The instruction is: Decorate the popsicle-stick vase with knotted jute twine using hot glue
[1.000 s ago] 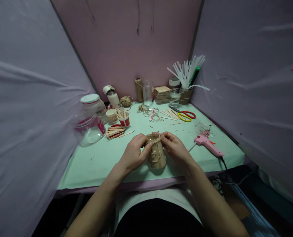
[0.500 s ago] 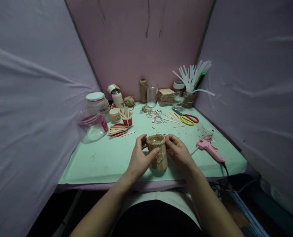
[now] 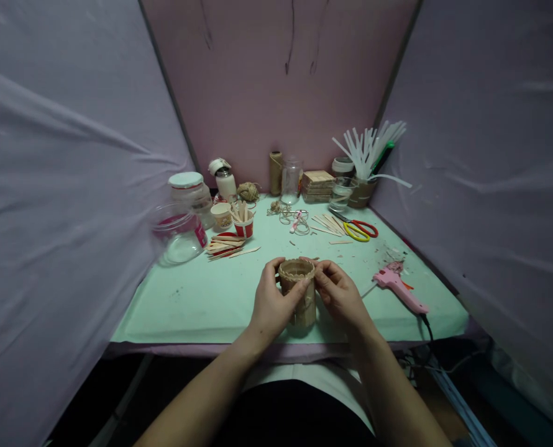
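A small cup-shaped holder (image 3: 299,292) made of wooden sticks, with twine round its rim, stands upright near the front edge of the mint-green table (image 3: 197,304). My left hand (image 3: 274,302) wraps its left side, thumb across the front. My right hand (image 3: 342,293) grips its right side, fingertips pinching at the rim.
A pink glue gun (image 3: 400,288) lies at the right, its cord running off the edge. Red-and-yellow scissors (image 3: 359,229), loose sticks (image 3: 225,246), a red cup of sticks (image 3: 243,222), plastic jars (image 3: 179,233), twine, a glass jar and a cup of white straws (image 3: 367,158) stand further back. Fabric walls enclose three sides.
The holder has been turned upright from a tilt, and my left thumb now lies across its front. The view has shifted slightly.
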`<state>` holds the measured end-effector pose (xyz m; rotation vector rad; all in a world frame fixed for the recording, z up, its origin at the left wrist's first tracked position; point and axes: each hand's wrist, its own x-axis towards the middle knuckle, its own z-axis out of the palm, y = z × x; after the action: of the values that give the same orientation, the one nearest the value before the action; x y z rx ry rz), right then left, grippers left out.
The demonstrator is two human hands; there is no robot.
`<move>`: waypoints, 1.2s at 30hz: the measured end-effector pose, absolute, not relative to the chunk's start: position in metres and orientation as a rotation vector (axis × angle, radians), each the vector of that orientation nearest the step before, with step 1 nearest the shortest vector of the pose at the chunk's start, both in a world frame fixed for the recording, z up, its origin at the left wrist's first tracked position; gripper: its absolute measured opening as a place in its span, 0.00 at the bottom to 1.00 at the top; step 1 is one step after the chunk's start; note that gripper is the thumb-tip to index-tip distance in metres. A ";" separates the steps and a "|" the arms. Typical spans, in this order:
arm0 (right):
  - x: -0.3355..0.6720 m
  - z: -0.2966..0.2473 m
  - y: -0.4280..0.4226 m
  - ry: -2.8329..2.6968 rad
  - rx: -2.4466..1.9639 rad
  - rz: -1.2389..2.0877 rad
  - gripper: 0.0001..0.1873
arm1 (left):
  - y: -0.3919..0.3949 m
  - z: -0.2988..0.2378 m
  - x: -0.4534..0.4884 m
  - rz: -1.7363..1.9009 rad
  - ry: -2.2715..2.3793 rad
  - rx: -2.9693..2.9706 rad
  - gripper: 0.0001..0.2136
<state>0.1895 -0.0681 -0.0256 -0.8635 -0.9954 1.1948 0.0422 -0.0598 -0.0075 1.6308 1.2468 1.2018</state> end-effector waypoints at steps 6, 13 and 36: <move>0.189 -0.027 -0.069 -0.998 -0.809 1.198 0.10 | -0.060 -0.008 0.040 1.209 1.239 1.638 0.26; 0.186 -0.026 -0.071 -0.973 -0.854 1.153 0.12 | -0.062 -0.013 0.039 1.230 1.157 1.489 0.36; 0.168 -0.008 -0.084 -1.073 -0.983 0.947 0.09 | -0.058 -0.009 0.034 1.241 1.085 1.364 0.32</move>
<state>0.1679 -0.0840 -0.0085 -0.9830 -1.0729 0.9471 0.0339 -0.0579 -0.0091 1.3638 1.0850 1.2414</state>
